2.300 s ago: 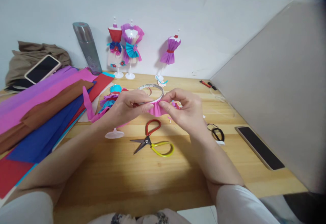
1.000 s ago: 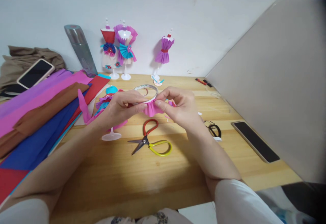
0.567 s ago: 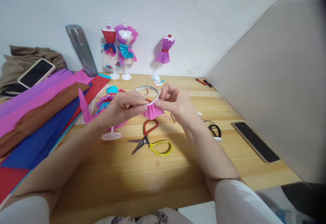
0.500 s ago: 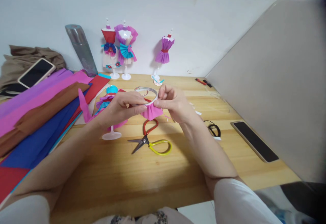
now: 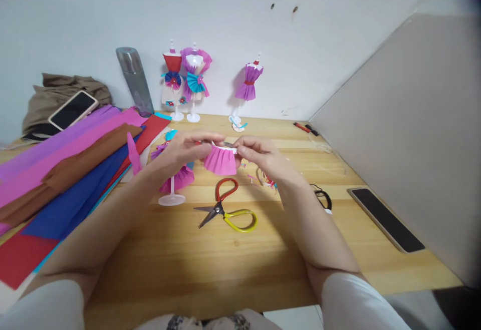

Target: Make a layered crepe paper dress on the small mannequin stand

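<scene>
A small pleated pink paper piece [image 5: 220,160] with a white strip along its top edge hangs between my hands. My left hand [image 5: 191,148] pinches its left end, and my right hand [image 5: 257,152] grips the right end of the strip. Just below lie scissors [image 5: 218,210] with one red and one yellow handle, their blades apart and pointing left. Behind my left wrist a small dress form [image 5: 172,199] with a pink and purple skirt stands on the table, partly hidden. Part of a roll shows between my hands, mostly covered.
Coloured paper sheets [image 5: 86,170] cover the left side, with a phone [image 5: 73,110] and brown cloth [image 5: 67,92] behind. A bottle [image 5: 136,82] and three dressed forms [image 5: 194,82] stand by the wall. On the right lie a black band [image 5: 323,199] and another phone [image 5: 385,220].
The ring-shaped roll that stood up between my hands is now mostly hidden, and the pleated pink piece shows wider and flatter. The view has shifted, moving the scene slightly right and down.
</scene>
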{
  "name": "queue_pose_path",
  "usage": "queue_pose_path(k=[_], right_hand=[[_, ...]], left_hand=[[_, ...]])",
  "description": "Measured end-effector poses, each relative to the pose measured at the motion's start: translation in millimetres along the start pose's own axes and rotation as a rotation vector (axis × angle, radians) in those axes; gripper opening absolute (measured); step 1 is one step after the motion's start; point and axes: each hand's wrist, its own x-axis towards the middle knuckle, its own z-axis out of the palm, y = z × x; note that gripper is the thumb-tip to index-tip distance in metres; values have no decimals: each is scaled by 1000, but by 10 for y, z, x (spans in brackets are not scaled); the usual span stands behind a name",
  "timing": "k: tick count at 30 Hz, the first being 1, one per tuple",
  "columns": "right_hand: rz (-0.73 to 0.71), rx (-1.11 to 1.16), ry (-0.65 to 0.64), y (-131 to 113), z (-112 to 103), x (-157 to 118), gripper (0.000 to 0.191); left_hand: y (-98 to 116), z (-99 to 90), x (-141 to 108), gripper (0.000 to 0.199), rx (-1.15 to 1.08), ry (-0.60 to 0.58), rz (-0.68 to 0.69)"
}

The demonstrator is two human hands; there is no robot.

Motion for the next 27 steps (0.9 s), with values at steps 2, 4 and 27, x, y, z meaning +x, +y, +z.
queue_pose_path(k=[2, 4, 27], right_hand=[[-11, -4, 8, -5, 5, 8, 39], [-14, -15, 22, -10, 6, 12, 39], [-188, -564, 312, 72, 221, -22, 16]], left_hand=[[10, -58, 12, 37, -5, 92, -13], [60, -98, 25, 44, 9, 215, -59], [75, 52, 71, 9, 118, 344, -246]])
